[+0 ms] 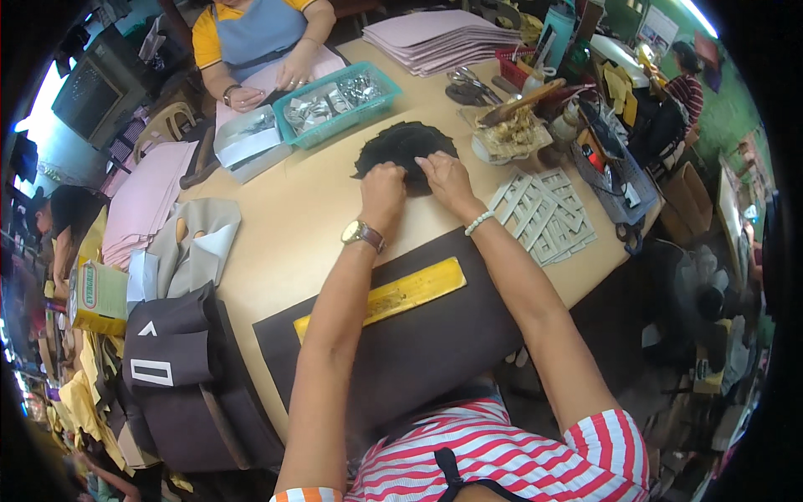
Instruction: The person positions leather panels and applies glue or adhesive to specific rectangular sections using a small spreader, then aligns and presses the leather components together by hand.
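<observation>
Both my hands are out over a dark round thing (410, 138) with a ragged rim, which lies on the table in front of me; its kind is not clear. My left hand (386, 194) is closed in a fist at its near left edge, and what its fingers hold is hidden. Close beside it, my right hand (449, 181) has thumb and fingers pinched together at the dark thing's right side; anything in them is too small to name. Nearer to me, a worn yellow bar (414, 290) lies on a dark brown sheet (418, 351), partly behind my left forearm.
Pale slotted strips (544, 213) lie in a pile on the right. Beyond them are scissors (470, 84) and a cluttered basket (615, 180). A teal tray (335, 130) of metal pieces stands by another person's hands (288, 75). Dark folded pieces (180, 393) sit at the left.
</observation>
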Demonstrator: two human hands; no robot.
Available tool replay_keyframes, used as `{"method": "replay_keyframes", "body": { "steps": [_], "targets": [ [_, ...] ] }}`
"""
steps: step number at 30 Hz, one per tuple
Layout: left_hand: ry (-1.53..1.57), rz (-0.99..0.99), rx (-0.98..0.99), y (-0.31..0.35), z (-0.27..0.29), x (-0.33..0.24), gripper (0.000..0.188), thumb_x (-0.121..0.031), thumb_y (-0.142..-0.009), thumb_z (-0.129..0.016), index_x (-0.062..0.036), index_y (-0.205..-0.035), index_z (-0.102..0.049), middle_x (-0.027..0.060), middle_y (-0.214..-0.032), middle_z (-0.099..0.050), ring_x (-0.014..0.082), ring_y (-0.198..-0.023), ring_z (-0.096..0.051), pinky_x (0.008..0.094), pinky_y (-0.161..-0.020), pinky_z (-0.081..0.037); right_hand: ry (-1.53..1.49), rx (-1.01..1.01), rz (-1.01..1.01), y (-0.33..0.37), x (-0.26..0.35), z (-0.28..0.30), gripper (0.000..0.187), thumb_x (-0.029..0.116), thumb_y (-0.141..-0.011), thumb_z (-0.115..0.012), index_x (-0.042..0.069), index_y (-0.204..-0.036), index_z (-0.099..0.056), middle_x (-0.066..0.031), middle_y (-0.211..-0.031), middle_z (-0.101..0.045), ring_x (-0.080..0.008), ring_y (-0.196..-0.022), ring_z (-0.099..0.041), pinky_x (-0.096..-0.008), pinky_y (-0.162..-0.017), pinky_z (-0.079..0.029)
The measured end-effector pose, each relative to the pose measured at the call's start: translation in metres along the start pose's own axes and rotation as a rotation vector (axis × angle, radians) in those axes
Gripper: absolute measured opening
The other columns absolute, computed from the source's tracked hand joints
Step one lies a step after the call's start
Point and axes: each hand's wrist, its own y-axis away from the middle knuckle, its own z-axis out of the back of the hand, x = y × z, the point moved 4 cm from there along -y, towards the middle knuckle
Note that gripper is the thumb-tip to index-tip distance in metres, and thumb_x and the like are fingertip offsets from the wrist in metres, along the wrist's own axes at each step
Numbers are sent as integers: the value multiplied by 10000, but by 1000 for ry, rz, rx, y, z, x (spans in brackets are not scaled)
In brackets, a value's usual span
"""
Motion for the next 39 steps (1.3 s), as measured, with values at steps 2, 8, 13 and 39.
{"method": "replay_keyframes", "body": {
  "steps": [2,8,13,39],
  "targets": [
    [-19,-23,-30,1,9,2,162,-70,-695,-635,-62,-850,-682,106,-846,-652,287,-832,-626,403,-726,-510,-39,21,43,9,6,7,270,248,-878,-546,8,-760,-579,-169,-883,-589,-350,-854,-571,-448,-759,-454],
    [-135,-10,26,16,34,-10,191,-247,-776,-661,-59,-812,-663,118,-888,-643,286,-837,-622,381,-696,-503,-78,66,35,17,-8,7,193,163,-863,-546,0,-962,-574,-187,-1059,-546,-350,-1003,-530,-417,-858,-433],
    [-76,-159,-117,52,31,4,351,-357,-901,-531,-70,-1061,-654,171,-1136,-599,319,-989,-586,405,-807,-469,-35,63,149,72,49,44,473,199,-874,-538,-29,-1273,-427,-257,-1308,-414,-399,-1190,-424,-454,-980,-351],
    [2,378,61,231,157,-1,445,-223,-854,-621,-26,-1241,-523,222,-1271,-508,352,-1193,-475,404,-1000,-377,24,65,5,212,68,94,442,90,-904,-466,-56,-1313,-378,-252,-1282,-453,-389,-1201,-422,-460,-1011,-322]
  ]
}}
